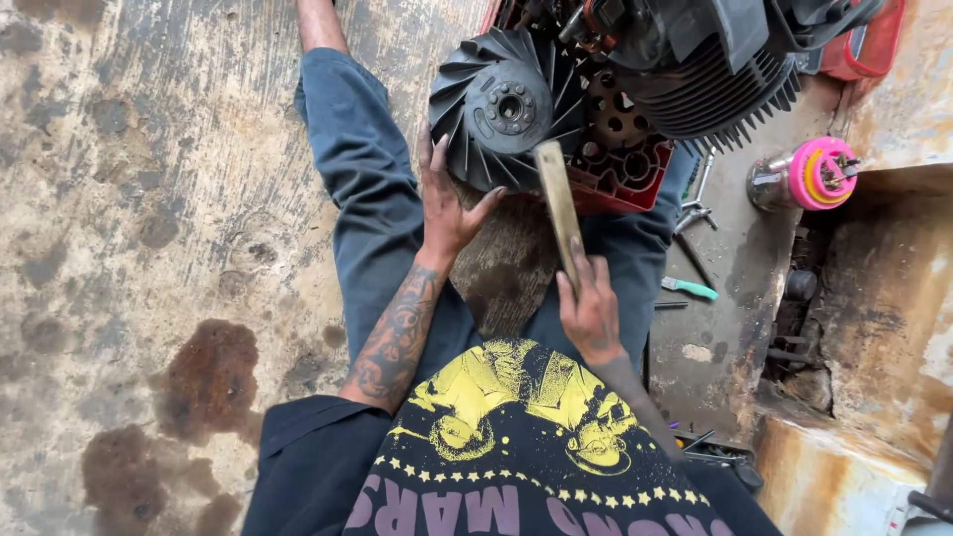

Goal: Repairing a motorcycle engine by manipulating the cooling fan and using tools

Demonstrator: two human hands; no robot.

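1. Flywheel fan [501, 104], black with curved vanes, sits on the near face of a small engine [685, 69] with dark cooling fins; the engine rests on a red base [625, 179] between my outstretched legs.
2. My left hand [449, 203] lies open with fingers spread, flat against the lower left edge of the fan. It grips nothing.
3. My right hand [591, 308] is closed around the lower end of a flat wooden stick [559, 203]. The stick points up and away from me, its far end just beside the fan's lower right edge; I cannot tell whether it touches.
4. The surface is a bare concrete floor [149, 199], worn and blotched, with dark oil stains to my left.
5. To my right the floor carries loose tools: a green-handled tool [690, 289] and metal wrenches [695, 203].
6. A pink trimmer head [819, 174] lies beyond them, beside a rusty, chipped ledge [874, 288].
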